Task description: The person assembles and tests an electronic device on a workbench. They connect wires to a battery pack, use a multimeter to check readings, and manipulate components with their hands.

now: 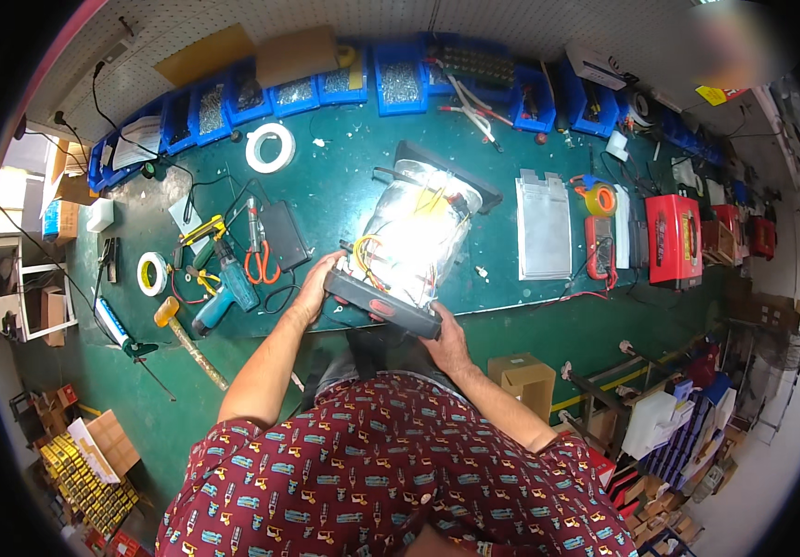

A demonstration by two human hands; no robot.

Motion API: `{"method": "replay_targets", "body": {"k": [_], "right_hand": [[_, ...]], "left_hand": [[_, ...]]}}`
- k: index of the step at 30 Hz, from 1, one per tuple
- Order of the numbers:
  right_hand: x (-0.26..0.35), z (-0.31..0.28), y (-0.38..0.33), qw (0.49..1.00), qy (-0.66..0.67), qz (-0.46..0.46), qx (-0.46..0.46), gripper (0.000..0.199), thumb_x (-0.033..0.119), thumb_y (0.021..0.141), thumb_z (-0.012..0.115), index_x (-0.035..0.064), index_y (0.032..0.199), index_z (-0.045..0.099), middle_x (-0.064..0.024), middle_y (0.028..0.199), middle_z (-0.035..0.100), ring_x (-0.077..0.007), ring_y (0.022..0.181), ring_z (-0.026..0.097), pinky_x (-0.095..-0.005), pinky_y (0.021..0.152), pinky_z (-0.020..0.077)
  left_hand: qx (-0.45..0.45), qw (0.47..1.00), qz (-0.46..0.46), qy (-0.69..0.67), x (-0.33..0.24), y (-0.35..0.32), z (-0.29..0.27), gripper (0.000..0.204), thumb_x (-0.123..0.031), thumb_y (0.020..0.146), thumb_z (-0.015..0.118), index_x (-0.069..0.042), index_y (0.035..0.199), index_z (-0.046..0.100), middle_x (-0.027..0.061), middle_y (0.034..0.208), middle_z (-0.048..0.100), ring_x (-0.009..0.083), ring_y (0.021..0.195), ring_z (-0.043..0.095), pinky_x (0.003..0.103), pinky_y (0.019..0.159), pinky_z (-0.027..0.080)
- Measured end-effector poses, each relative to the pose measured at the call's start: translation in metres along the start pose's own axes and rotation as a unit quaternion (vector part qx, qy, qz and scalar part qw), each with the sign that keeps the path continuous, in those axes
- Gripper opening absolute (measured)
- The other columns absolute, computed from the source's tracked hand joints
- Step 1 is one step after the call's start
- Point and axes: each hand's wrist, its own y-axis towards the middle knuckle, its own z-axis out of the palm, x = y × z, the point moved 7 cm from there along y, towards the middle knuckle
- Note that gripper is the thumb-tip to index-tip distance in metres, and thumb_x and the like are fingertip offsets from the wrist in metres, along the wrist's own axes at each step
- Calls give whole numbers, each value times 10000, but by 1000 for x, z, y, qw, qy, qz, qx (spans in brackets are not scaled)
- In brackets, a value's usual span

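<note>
A bulky device (pixel 409 243) with black end panels and a bright, shiny body lies tilted at the table's front edge. Strong glare washes out much of its middle. Yellow and red wires (pixel 369 262) show beside its near black panel (pixel 383 308), which has a red oval part on its outer face. My left hand (pixel 315 290) is closed on the left end of that panel, and my right hand (pixel 449 342) grips its right end. Some fingertips of both hands are hidden by the panel.
Left of the device lie red-handled scissors (pixel 262 265), a teal cordless drill (pixel 228 292), a mallet (pixel 169 314) and a caulking gun (pixel 120 330). Blue parts bins (pixel 400 88) line the back. To the right are silver sheets (pixel 543 227), a multimeter (pixel 599 247) and a red box (pixel 673 241).
</note>
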Motion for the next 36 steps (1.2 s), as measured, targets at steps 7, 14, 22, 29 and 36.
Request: {"method": "replay_targets", "body": {"k": [7,14,22,29,36], "right_hand": [[-4,7,-5,998,68,9,13,678,61,824,799,22,1399,443,-260,1187,666,-368,1091,677,-397,937,526],[2,-22,-30,992,117,12,45,621,28,846,783,-7,1386,479,-150,1117,703,-164,1027,650,-333,912,518],[26,-54,-44,987,97,67,110,497,87,857,785,-7,1296,572,-65,1040,716,-109,946,626,-301,873,522],[-3,-31,-51,994,54,33,91,569,39,804,822,6,1295,537,-83,1063,689,-126,959,629,-305,878,521],[-3,-29,-55,990,35,58,122,571,-27,822,782,7,1309,486,-104,1074,685,-128,975,626,-288,893,515]], "left_hand": [[12,999,-29,-16,10,-6,-8,539,-442,1036,420,-44,1371,563,77,1143,682,192,950,666,340,680,574],[16,999,-20,25,30,-47,-1,539,-436,1046,446,-42,1401,542,120,1264,628,228,1081,652,385,918,559],[47,997,-60,29,21,-97,10,545,-433,1075,394,-49,1441,515,87,1327,610,184,1254,567,381,1025,492],[41,996,-78,8,45,-78,-10,503,-368,1064,476,-13,1417,524,120,1344,608,204,1233,573,379,1039,458],[-26,897,233,374,-17,-68,-3,264,-130,908,691,-22,1147,663,184,1031,700,298,923,701,368,802,553]]}}
